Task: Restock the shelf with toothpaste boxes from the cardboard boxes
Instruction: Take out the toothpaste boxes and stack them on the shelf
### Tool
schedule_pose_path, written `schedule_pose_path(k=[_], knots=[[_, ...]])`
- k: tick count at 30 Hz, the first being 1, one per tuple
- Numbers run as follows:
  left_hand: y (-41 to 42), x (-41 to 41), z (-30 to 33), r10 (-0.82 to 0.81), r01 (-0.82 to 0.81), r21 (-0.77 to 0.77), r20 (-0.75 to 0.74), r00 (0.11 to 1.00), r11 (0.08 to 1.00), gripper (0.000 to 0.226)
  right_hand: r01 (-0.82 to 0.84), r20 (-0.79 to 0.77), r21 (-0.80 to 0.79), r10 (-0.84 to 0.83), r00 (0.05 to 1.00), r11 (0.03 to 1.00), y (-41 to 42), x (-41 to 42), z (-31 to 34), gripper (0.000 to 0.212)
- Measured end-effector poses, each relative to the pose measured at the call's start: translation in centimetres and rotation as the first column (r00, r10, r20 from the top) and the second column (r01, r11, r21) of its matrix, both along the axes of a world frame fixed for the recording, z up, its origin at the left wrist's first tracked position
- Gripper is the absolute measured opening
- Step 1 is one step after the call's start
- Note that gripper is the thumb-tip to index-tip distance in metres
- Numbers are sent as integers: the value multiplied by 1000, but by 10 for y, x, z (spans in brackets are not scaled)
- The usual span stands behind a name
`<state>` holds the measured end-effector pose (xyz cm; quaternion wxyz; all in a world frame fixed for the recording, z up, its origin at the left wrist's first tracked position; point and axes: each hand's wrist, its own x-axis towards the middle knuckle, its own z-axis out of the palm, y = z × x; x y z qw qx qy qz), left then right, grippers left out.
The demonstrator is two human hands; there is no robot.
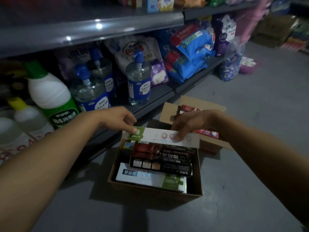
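Note:
A white and green toothpaste box [155,137] is held flat over the far edge of an open cardboard box [150,192] on the floor. My left hand [119,120] pinches its green left end. My right hand [189,123] grips its right half from above. Inside the cardboard box lie a black toothpaste box [164,162], a dark red one [150,148] and a white, blue and green one [147,179]. A second cardboard box [168,111] stands behind, holding red toothpaste boxes [207,133].
The grey shelf unit [93,30] runs along the left. Its bottom shelf [157,99] carries clear pump bottles [138,77], a green and white bleach bottle [51,96] and blue tissue packs [192,47]. Bagged goods [231,64] sit on the grey floor [250,114].

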<state>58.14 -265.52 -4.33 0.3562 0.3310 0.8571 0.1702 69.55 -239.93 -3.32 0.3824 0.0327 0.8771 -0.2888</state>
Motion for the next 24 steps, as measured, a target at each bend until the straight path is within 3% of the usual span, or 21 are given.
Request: schedule_pose_path(k=[4,5,8,13,16,19,24], knots=[[-31,-5,51,60,-53,117,-62,996,992,106,-2,-37,-77,-1,999,997,-12,-16,54,52],[-38,-7,66,75,-63,139,-78,994,988,102,0,-58,-90,-5,998,996,-16,-20,69,55],[-62,-11,113,132,-112,157,-121,984,981,64,-38,-125,-96,26,992,995,-35,-33,114,52],[-116,-15,194,265,-213,239,-211,941,947,49,-142,-269,-79,116,956,987,-73,-61,191,58],[-151,-12,240,348,-255,323,-275,896,912,52,-191,-317,-75,158,935,979,-101,-79,237,62],[-185,-6,277,479,-365,424,-199,855,829,34,-232,-399,-38,199,895,972,-133,-96,277,53],[-238,-5,298,644,-540,516,-29,764,664,37,-305,-470,48,291,833,951,-192,-119,314,50]])
